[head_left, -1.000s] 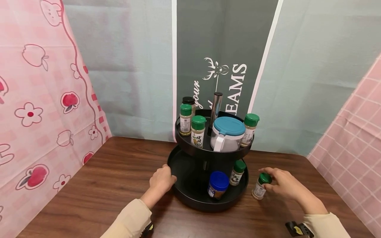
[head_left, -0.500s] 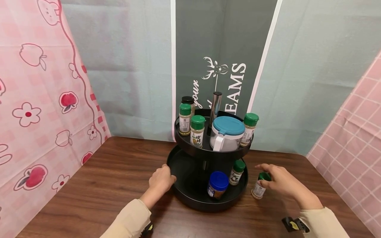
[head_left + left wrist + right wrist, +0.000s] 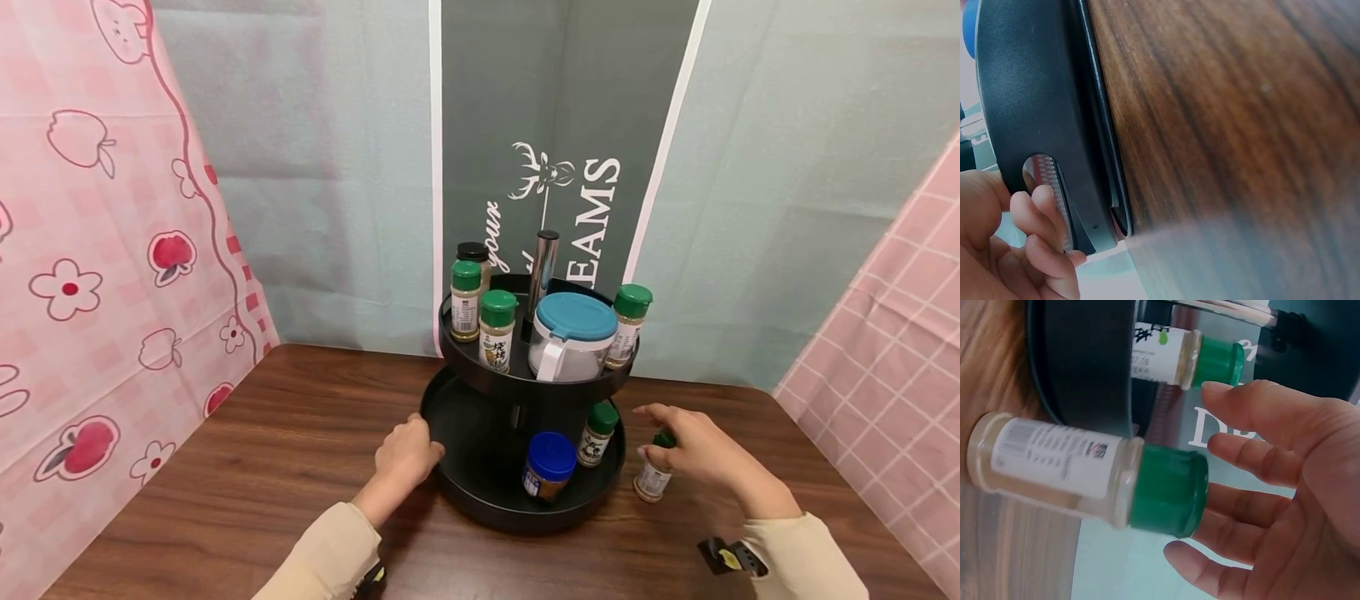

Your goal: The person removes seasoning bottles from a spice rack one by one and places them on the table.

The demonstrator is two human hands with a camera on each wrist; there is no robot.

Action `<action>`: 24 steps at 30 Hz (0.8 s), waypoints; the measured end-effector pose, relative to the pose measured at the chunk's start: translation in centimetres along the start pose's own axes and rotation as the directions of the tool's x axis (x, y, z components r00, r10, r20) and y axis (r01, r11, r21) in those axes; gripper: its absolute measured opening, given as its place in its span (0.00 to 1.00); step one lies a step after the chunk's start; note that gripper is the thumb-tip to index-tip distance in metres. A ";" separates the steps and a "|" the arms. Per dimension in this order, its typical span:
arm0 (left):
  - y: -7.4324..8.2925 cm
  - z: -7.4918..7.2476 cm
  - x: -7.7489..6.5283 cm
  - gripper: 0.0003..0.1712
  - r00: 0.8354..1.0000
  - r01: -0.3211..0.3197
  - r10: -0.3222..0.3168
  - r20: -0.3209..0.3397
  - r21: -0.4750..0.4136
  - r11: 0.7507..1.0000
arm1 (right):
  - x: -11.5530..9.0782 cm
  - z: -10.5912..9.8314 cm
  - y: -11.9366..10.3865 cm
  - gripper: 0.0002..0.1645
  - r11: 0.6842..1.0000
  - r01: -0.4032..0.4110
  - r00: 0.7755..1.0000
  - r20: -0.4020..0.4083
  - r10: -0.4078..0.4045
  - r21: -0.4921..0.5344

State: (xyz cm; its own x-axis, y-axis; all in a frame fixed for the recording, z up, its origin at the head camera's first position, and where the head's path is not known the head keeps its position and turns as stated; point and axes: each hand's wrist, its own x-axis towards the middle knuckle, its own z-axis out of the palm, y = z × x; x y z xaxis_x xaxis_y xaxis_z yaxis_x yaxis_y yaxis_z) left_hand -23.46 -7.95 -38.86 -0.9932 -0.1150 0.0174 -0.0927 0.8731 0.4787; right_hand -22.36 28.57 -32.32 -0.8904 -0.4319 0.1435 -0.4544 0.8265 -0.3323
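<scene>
My left hand (image 3: 406, 454) grips the left rim of the lower tray (image 3: 495, 515) of a black two-tier spice rack. In the left wrist view its fingers (image 3: 1041, 219) curl at an oval cutout in the tray wall (image 3: 1032, 81). My right hand (image 3: 701, 450) is spread beside a green-capped spice bottle (image 3: 651, 483) standing upright on the table, right of the rack. In the right wrist view the fingers lie behind the bottle's green cap (image 3: 1169, 490), and the thumb is off it, near another green-capped spice bottle (image 3: 1163, 356) in the lower tray.
A blue-lidded jar (image 3: 551, 462) stands in the lower tray. The upper tray (image 3: 487, 379) carries a blue-lidded clear container (image 3: 573, 342), several green-capped bottles and a black-capped jar (image 3: 474, 252) around a chrome post (image 3: 542, 275). Fabric hangings (image 3: 337, 208) surround the wooden table (image 3: 300, 433).
My right hand has moved left and slightly away from me, over the standing bottle, hiding more of its cap. My left hand, the rack and the bottles have stayed put.
</scene>
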 end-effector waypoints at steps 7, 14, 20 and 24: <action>0.0 -0.1 0.0 0.24 1.000 0.003 -0.003 0.008 0.003 1.000 | 0.6 0.0 -0.9 0.29 1.000 0.000 1.000 -0.005 0.000 0.002; 0.0 0.2 0.0 0.24 1.000 0.013 -0.013 0.005 -0.007 1.000 | 1.0 0.1 -1.1 0.29 1.000 0.007 1.000 -0.004 -0.007 0.012; 0.1 0.1 0.0 0.25 1.000 0.014 -0.014 0.000 -0.012 1.000 | 1.3 0.2 -1.1 0.30 0.999 0.047 0.998 -0.031 -0.046 0.010; 0.1 0.1 0.1 0.25 1.000 0.027 -0.027 0.004 -0.010 1.000 | 1.6 0.6 -1.2 0.29 0.996 0.088 0.994 -0.061 -0.088 0.008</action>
State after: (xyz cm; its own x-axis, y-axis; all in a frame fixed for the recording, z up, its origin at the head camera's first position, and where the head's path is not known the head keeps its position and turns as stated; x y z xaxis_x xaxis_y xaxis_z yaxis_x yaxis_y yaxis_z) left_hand -23.54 -7.83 -38.90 -0.9906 -0.1366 0.0009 -0.1188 0.8648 0.4878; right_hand -23.24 26.71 -32.24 -0.8470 -0.4799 0.2287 -0.5312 0.7820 -0.3261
